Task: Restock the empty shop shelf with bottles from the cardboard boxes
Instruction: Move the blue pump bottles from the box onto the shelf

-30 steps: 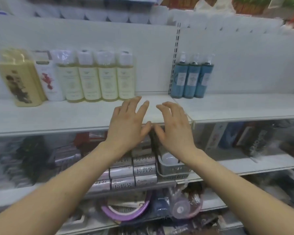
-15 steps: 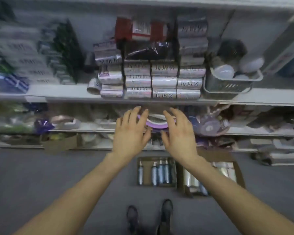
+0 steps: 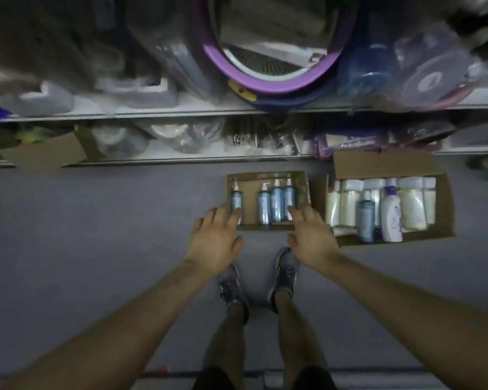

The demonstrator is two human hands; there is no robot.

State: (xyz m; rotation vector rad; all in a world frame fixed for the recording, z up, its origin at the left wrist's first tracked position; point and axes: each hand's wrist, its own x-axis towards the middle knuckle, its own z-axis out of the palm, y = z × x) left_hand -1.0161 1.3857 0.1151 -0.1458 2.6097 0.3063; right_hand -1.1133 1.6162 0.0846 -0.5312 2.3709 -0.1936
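Hovering your left hand [image 3: 214,243] and right hand [image 3: 312,237], spread and empty, over the small box [image 3: 265,228], you are likely mid-task; four blue bottles [image 3: 276,202] are waiting inside, more in the bigger box [image 3: 445,209].

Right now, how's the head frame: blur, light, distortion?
Head view: dim overall; shelf goods up top and the purple basin smeared by motion blur; blue bottles in the smaller cardboard box, left hand and right hand fairly sharp; wide-angle stretch splays the forearms.
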